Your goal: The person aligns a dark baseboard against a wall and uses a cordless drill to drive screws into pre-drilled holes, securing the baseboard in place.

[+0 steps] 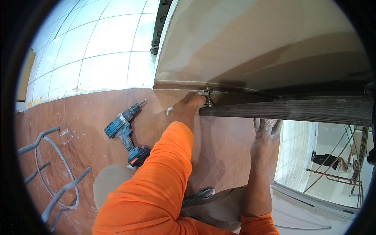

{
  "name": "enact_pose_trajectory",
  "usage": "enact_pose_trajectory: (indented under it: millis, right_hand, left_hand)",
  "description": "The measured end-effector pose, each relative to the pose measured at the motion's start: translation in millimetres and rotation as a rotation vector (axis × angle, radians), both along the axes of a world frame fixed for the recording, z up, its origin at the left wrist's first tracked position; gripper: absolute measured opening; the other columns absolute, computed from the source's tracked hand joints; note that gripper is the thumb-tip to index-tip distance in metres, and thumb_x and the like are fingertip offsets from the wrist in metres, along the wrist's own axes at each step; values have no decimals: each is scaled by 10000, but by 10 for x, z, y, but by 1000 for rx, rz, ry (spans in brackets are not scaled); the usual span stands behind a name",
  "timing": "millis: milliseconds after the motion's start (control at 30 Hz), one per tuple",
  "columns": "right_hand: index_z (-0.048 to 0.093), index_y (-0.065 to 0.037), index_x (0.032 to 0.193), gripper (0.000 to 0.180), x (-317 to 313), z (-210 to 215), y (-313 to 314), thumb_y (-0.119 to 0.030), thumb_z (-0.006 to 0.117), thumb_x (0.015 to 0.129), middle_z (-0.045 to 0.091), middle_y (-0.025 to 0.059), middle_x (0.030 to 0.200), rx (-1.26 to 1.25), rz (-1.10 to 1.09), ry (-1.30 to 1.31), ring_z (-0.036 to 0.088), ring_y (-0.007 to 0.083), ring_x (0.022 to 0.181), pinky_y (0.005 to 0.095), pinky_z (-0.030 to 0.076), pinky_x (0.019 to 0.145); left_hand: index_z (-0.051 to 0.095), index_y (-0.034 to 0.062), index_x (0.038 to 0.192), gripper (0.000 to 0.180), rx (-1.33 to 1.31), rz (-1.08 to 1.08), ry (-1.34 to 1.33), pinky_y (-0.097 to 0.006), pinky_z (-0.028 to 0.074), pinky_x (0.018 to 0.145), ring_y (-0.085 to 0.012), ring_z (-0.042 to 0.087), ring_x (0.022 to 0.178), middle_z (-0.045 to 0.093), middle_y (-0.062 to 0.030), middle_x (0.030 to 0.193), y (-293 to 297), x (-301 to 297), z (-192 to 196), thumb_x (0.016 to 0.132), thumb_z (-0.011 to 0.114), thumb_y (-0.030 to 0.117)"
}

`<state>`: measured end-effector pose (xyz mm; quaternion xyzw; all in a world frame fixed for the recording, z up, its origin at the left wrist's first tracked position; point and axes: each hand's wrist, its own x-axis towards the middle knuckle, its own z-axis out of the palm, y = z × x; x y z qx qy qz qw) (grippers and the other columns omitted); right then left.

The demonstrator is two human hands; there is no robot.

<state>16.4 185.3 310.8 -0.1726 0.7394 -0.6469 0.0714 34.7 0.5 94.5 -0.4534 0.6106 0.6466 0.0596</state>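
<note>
My left hand (195, 101), in an orange sleeve, reaches forward to a small metal hinge fitting (208, 98) at the inner corner of a dark wood-grain panel (290, 110); its fingers pinch at the fitting. My right hand (264, 135) presses flat with spread fingers against the underside edge of that dark panel, holding it. Above the panel runs a beige cabinet board (254, 43).
A blue cordless drill (126, 131) lies on the reddish-brown wooden surface (90, 117) left of my arm. Grey metal rods and a cable (51, 164) lie at the far left. White tiles (98, 47) are beyond. A mirror-like opening (333, 164) at right shows another person.
</note>
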Motion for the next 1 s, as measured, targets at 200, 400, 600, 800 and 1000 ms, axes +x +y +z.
enact_pose_trajectory:
  millis: [200, 400, 600, 800, 1000]
  right_hand:
    - [171, -14, 1601, 890, 47, 57, 59, -392, 679, 975, 252, 261, 1608, 56, -3, 4, 362, 395, 1465, 530, 435, 1155]
    - [225, -20, 1584, 865, 114, 91, 192, -397, 696, 965, 328, 245, 1564, 102, -17, 33, 387, 362, 1447, 506, 423, 1158]
    - [257, -32, 1572, 812, 178, 164, 356, -429, 654, 986, 414, 183, 1488, 143, 29, 85, 445, 316, 1386, 479, 366, 1166]
    - [237, -56, 1587, 789, 249, 265, 523, -582, 450, 1039, 355, 188, 1581, -34, 59, -37, 381, 337, 1446, 492, 286, 1218]
    - [273, -65, 1569, 818, 268, 309, 661, -653, 423, 1020, 380, 154, 1555, -115, -19, 146, 381, 297, 1422, 468, 277, 1201]
  left_hand:
    - [697, -78, 1169, 445, -27, -1, -5, -402, 486, 970, -367, 663, 1172, 698, -279, 1206, 31, -20, 0, 855, 615, 226]
    - [682, -71, 1210, 447, -63, 9, 91, -397, 484, 952, -341, 671, 1119, 711, -246, 1186, 104, -144, -425, 855, 608, 189]
    - [680, -48, 1230, 419, 88, 138, 205, -367, 487, 911, -252, 658, 1003, 718, -168, 1090, 237, -224, -731, 860, 598, 130]
    - [653, -20, 1303, 450, 113, 253, 254, -328, 519, 826, -207, 644, 894, 709, -122, 1052, 402, -160, -533, 868, 568, 56]
    - [674, -18, 1250, 419, 230, 308, 397, -367, 552, 768, -223, 658, 820, 714, -164, 1003, 395, -257, -789, 851, 607, 95]
